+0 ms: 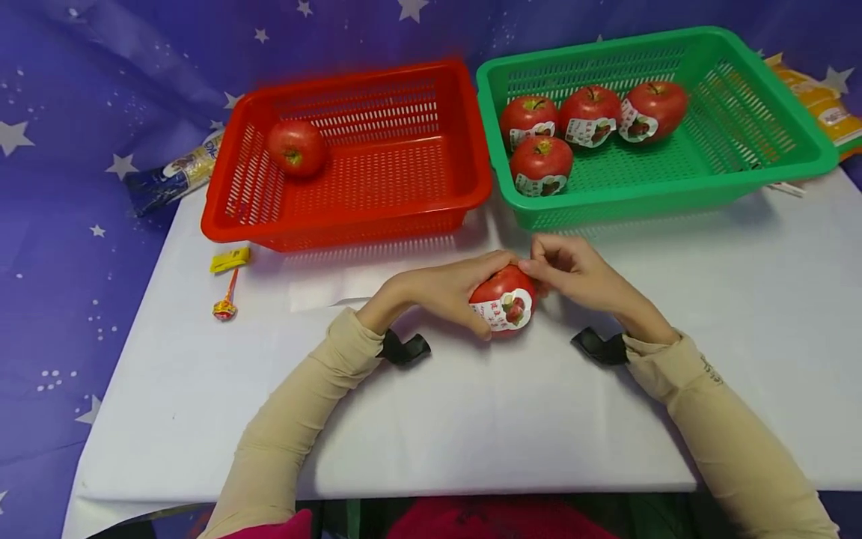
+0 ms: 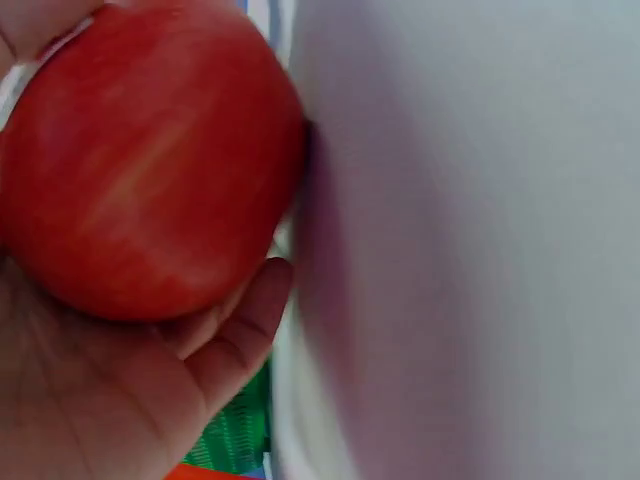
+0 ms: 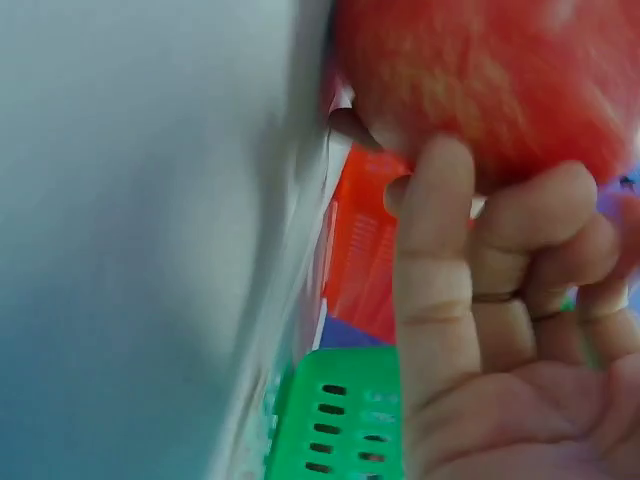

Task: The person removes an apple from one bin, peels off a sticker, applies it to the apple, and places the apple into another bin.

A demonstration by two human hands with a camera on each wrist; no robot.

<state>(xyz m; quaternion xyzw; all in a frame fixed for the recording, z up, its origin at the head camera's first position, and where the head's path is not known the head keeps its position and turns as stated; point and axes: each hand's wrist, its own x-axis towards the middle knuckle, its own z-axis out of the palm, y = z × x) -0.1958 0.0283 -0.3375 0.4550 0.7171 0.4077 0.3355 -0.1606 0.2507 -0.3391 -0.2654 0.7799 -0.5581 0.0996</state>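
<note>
A red apple (image 1: 502,288) with a white printed label (image 1: 506,310) sits on the white tablecloth between both hands. My left hand (image 1: 453,290) grips it from the left, thumb low beside the label and fingers over the top. My right hand (image 1: 579,271) is at the apple's upper right side, fingers bent and the thumb tip right at the skin. In the right wrist view, the fingers (image 3: 435,240) lie close against the apple's underside. Whether they pinch anything there, I cannot tell. The left wrist view shows bare red skin of the apple (image 2: 150,160) above the palm.
A red basket (image 1: 350,228) at the back left holds one apple (image 1: 297,148). Beside it, a green basket (image 1: 646,198) holds several labelled apples (image 1: 591,116). A lollipop (image 1: 224,309) and a yellow packet (image 1: 230,260) lie at the left; a white paper strip (image 1: 316,292) is below the red basket.
</note>
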